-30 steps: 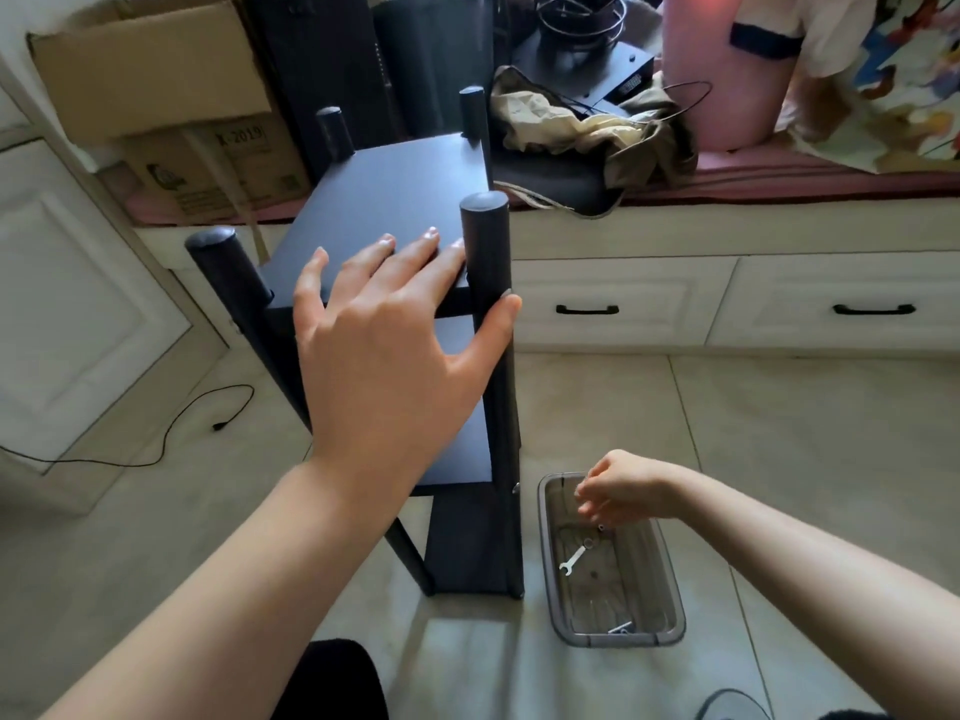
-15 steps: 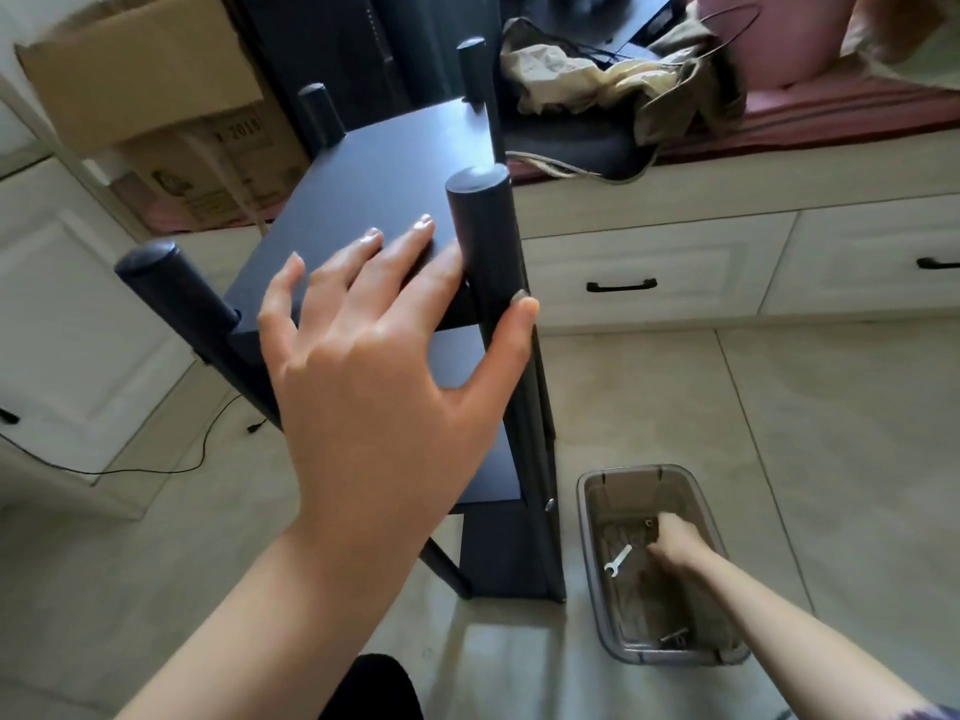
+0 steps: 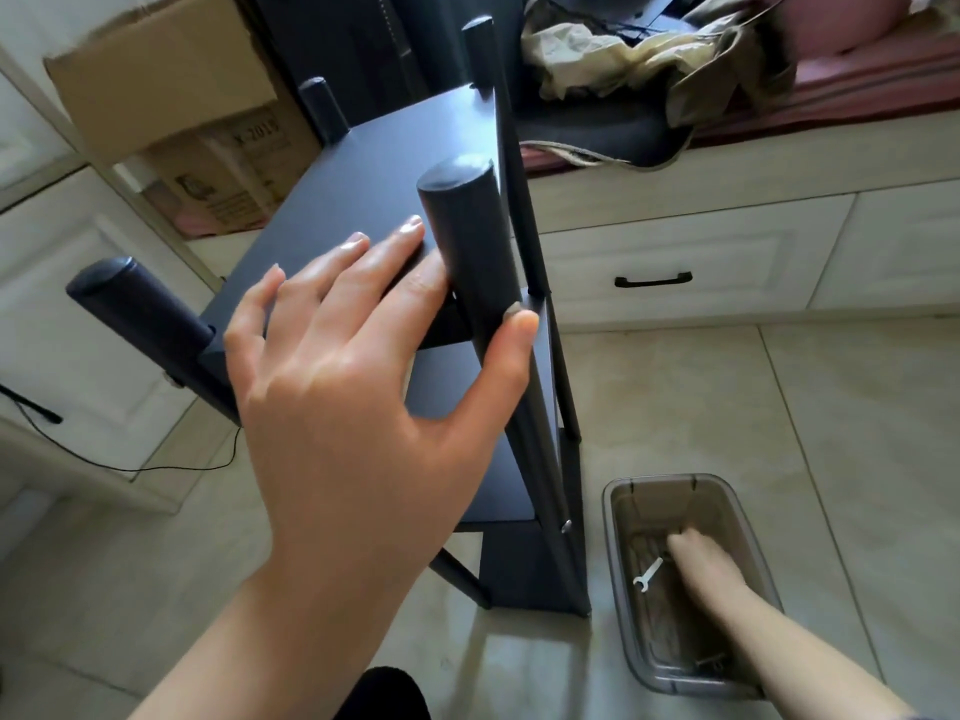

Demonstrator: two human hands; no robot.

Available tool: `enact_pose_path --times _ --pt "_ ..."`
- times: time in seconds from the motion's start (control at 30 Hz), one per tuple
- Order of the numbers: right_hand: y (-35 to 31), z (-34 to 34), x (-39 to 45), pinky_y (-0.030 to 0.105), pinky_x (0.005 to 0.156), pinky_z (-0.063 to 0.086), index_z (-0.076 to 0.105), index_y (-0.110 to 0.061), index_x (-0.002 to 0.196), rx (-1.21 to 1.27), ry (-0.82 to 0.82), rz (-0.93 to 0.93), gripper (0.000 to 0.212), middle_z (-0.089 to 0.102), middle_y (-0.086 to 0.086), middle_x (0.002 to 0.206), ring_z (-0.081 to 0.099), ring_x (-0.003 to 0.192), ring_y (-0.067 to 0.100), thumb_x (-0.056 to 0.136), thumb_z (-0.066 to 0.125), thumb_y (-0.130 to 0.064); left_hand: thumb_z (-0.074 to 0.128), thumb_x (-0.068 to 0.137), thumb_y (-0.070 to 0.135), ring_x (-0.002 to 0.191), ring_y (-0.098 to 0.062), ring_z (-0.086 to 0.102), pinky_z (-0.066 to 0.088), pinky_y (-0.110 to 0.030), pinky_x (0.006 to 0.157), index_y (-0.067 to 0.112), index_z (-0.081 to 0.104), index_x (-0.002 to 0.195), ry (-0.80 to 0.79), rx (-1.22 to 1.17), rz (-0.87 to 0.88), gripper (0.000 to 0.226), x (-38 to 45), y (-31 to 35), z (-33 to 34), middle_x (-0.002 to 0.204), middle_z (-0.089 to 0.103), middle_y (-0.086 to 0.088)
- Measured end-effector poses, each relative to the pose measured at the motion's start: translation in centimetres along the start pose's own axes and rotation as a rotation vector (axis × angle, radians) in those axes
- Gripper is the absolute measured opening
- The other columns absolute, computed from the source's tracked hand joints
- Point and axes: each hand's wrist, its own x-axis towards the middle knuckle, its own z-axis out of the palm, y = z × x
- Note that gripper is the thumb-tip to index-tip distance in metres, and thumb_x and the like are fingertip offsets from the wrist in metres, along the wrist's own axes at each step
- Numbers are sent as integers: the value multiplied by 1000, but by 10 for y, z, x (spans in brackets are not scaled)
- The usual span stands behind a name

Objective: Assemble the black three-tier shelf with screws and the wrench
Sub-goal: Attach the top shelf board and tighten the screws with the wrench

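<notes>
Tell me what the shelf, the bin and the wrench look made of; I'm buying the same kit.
Shelf: matte black, smooth painted panels and round posts, wood or metal unclear. Bin: smoky translucent plastic, since the floor shows through its walls. Wrench: thin, pale and flat, probably stamped metal.

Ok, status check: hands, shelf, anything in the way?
Left hand flat on shelf top, thumb against post. Right hand down in the bin beside wrench; grip unclear. Nothing in the way.

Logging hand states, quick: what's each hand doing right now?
Left hand: open, fingers on the shelf, thumb against its post.
Right hand: down in the bin; grip cannot be told.
</notes>
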Motion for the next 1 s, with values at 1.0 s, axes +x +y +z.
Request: enact_pose_path --times 1.0 --pt "-130 -194 -107 34 72 60 65 2 105 1458 40 -254 21 74 11 83 72 78 23 95 64 -16 44 92 61 132 -27 56 38 -46 106 27 70 125 -180 25 -82 55 11 -5 -18 134 66 3"
